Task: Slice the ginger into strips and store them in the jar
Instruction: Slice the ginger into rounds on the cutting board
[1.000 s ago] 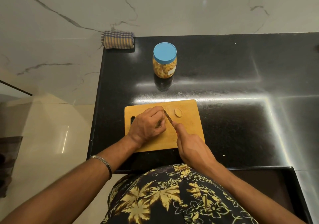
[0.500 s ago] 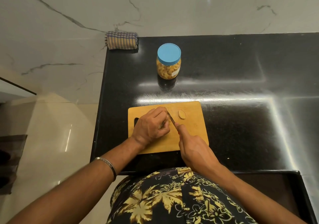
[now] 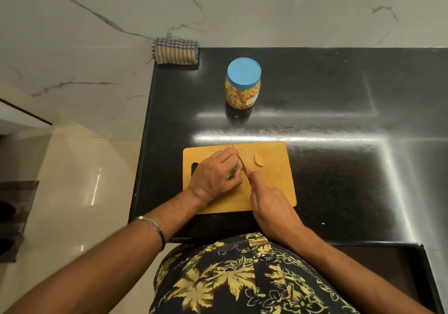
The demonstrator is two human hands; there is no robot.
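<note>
A wooden cutting board (image 3: 274, 185) lies on the black counter in front of me. My left hand (image 3: 215, 178) is curled over a piece of ginger on the board; the piece itself is hidden under the fingers. My right hand (image 3: 269, 204) grips a knife (image 3: 242, 164) whose blade points up beside my left fingers. One cut ginger slice (image 3: 259, 160) lies on the board just right of the blade. A clear jar (image 3: 243, 83) with a blue lid on stands farther back, filled with yellowish pieces.
A folded checked cloth (image 3: 175, 51) sits at the counter's back left corner. The counter (image 3: 339, 120) ends at its left edge, with tiled floor below. A dark recessed tray or sink (image 3: 388, 277) lies at the lower right.
Both hands and the knife stay at the same spot on the board. The camera view shifted slightly, so the board and jar sit a little more to the right in frame.
</note>
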